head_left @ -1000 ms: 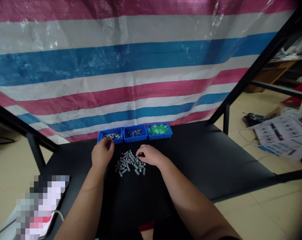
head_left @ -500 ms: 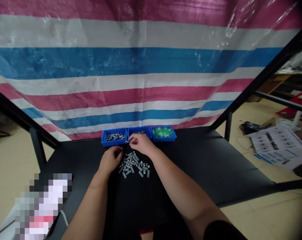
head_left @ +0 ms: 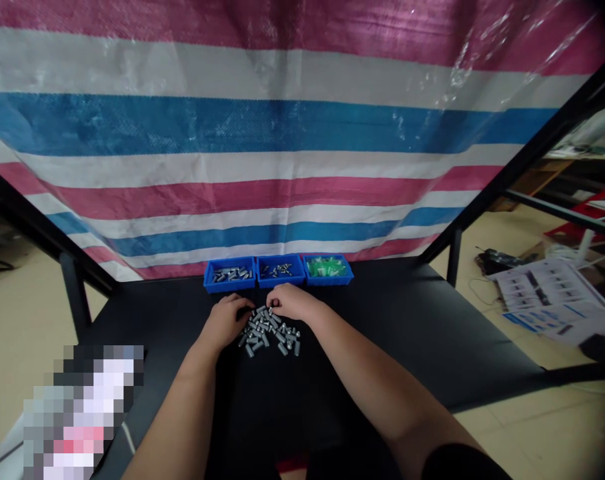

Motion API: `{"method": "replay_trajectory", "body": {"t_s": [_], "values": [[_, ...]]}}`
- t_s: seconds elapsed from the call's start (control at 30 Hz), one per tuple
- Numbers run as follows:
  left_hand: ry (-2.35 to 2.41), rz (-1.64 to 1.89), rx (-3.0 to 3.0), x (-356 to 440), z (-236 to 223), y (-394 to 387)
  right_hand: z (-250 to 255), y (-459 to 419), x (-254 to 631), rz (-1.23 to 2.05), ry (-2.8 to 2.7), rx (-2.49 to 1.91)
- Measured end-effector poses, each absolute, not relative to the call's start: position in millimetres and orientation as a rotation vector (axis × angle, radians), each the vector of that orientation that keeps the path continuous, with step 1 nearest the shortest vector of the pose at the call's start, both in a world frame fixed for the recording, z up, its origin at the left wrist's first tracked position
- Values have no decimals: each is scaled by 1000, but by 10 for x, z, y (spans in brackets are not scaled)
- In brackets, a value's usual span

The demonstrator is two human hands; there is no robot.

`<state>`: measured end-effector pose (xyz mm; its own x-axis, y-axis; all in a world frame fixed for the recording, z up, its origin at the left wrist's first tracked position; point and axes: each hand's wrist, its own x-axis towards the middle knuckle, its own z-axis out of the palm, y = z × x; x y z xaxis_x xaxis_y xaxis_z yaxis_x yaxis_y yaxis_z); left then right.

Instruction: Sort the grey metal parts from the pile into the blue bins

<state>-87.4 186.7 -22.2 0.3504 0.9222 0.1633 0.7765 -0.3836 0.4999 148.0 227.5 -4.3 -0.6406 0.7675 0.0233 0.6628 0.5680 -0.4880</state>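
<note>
Several small grey metal cylinders, some with shiny tips, form a loose pile on the black table. At the pile's left edge my left hand rests with curled fingers; what lies under them is hidden. My right hand is at the far edge of the pile, its thumb and fingertips pinched together by the pieces. Whatever is in that pinch is too small to make out. Just beyond the hands, three blue bins stand in a row: a left bin of metal cylinders, a middle bin of small metal parts, and a right bin of green-and-clear pieces.
Behind the bins hangs a striped plastic sheet on a black frame. A pixelated object and a white cable are at the table's left front. Papers and other items lie off to the right.
My right hand has come back from the middle bin to the pile, and the blue-and-grey piece at its fingertips no longer shows. My left hand has shifted slightly right, against the pile.
</note>
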Motion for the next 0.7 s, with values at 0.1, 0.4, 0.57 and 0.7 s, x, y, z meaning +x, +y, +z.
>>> {"method": "replay_trajectory", "body": {"t_s": [0.1,0.4,0.57,0.7], "values": [[1473,606,2305,-876,-225,1858,55,2313,1496,712,-2481,-1247],[1450,648,2301,-882,-264,1875,102,2213,1424,508,-2065,-1398],[1397,867,2241,-820,-195,1863,31,2049,1267,749,-2082,-1219],[1387,1071,2133,-757,-133,1841,11,2025,1158,935,-1994,-1070]]}}
